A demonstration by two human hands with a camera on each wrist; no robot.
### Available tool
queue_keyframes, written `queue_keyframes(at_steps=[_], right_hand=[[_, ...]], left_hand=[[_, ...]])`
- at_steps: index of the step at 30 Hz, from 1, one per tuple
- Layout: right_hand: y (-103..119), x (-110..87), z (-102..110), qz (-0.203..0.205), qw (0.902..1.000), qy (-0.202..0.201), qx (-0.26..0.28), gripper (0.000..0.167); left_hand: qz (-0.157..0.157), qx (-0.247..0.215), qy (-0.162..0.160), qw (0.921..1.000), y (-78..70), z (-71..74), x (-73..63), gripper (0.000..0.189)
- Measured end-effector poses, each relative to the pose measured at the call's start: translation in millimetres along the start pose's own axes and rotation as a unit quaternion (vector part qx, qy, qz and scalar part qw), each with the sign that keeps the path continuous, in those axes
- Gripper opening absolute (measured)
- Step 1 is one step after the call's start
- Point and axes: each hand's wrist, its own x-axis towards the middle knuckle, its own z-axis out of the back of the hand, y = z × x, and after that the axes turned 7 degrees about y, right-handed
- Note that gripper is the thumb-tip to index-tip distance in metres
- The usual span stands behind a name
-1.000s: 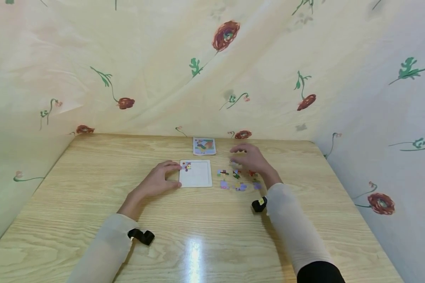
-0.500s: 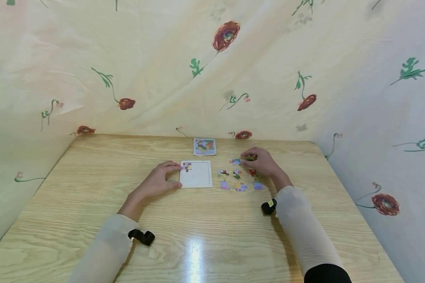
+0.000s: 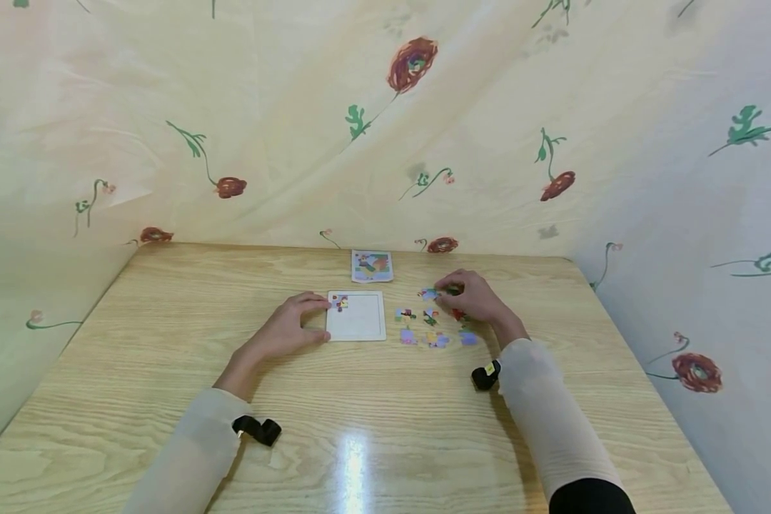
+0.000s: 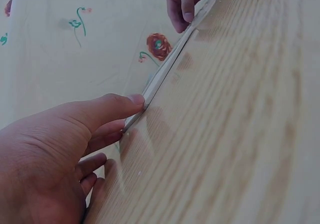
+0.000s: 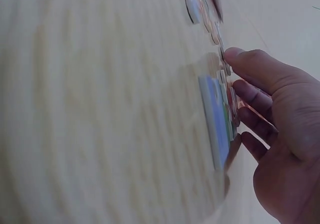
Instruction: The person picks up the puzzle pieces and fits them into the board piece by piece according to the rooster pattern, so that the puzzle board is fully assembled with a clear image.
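A white square puzzle board (image 3: pixel 358 318) lies flat, with joined pieces (image 3: pixel 340 303) in its upper left corner. My left hand (image 3: pixel 289 325) touches the board's left edge, with thumb and index finger apart along it. In the left wrist view, the thumb (image 4: pixel 122 106) lies against the rim. My right hand (image 3: pixel 477 296) is down among the loose pieces, fingers bent and thumb tip low, around a dark, multicoloured puzzle piece (image 3: pixel 453 290) that it partly hides. Just left of its fingertips sits a blue piece (image 3: pixel 427 293). The right wrist view shows that thumb (image 5: pixel 245 62) close over the pieces.
Several loose puzzle pieces (image 3: pixel 437 340) lie in rough rows right of the board. Behind the board is a picture card (image 3: pixel 371 266). The wooden table (image 3: pixel 385 414) meets a flowered cloth (image 3: pixel 283 143) at the back and sides.
Over the last second my right hand has shifted right and slightly down among the loose pieces. Since half a second ago it has barely moved. My left hand stays at the board's edge.
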Motion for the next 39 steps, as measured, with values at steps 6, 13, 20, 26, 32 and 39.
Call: queue_keyframes(at_steps=[6,13,20,26,32,39], right_hand=[[1,0.4,0,-0.007,1.0000,0.002,0.001,0.029],[1,2.8,1,-0.007,1.0000,-0.002,-0.006,0.027],[1,3.5,0,0.000,0.9998,-0.008,-0.018,0.027],[7,2.3,-2,-0.009,0.9999,-0.013,-0.005,0.027],[16,5.6,-7,0.002,0.9999,-0.012,-0.008,0.029],[30,10.2,-16,0.010,0.9999,-0.013,-0.006,0.026]], left_hand=[[0.004,-0.003,0.000,1.0000,-2.3,0.6,-0.8,0.061],[0.006,0.003,-0.001,1.0000,-2.1,1.7,-0.2,0.061],[0.005,-0.001,0.000,1.0000,-1.5,0.9,0.0,0.061],[0.010,0.004,-0.003,0.9999,-1.3,0.2,-0.5,0.061],[0.016,0.004,-0.002,0.9999,-1.1,0.6,-2.0,0.061],[0.012,0.003,0.000,0.9999,-1.0,1.7,-1.5,0.060]])
